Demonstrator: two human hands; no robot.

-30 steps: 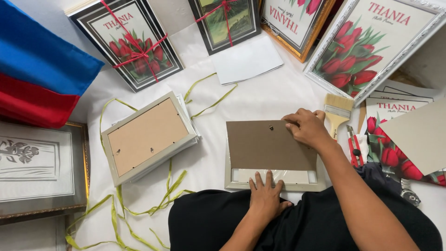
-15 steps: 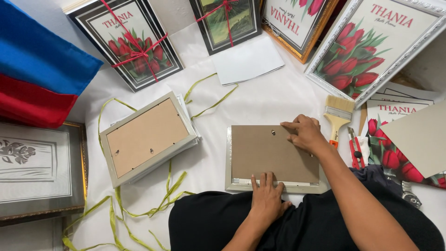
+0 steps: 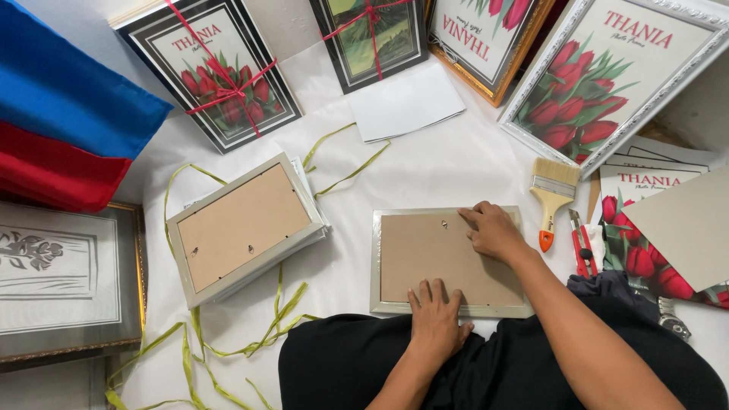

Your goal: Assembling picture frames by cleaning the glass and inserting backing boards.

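Hands: both flat on brown backing board [image 3: 433, 258] of face-down pale frame [image 3: 449, 310], w/ nothing gripped.
Left hand [image 3: 434, 313]: palm down on board's near edge, fingers spread & pointing away from person, forearm coming up from lap over black clothing [image 3: 486, 372].
Right hand [image 3: 492, 230]: fingers laid flat on board's upper right part, near frame's far-right corner; open, pressing not clasping; arm runs in from lower right.
Frame pos: on white cloth [image 3: 425, 171] right in front of person, near edge at the lap.
Left of it: 2nd face-down frame [image 3: 241, 226] atop a small stack, tilted; green ribbon [image 3: 228, 345] loose around it.
Right of it: paintbrush [image 3: 551, 199] w/ orange-tipped handle, red cutter [image 3: 582, 247] just beside it, grey card [image 3: 683, 228] over tulip prints.
Far side: framed tulip pictures, two tied w/ red ribbon [image 3: 228, 80]; white paper sheet [image 3: 406, 102].
Far left: blue & red fabric [image 3: 61, 114]; dark frame [image 3: 64, 281] w/ grey flower print.
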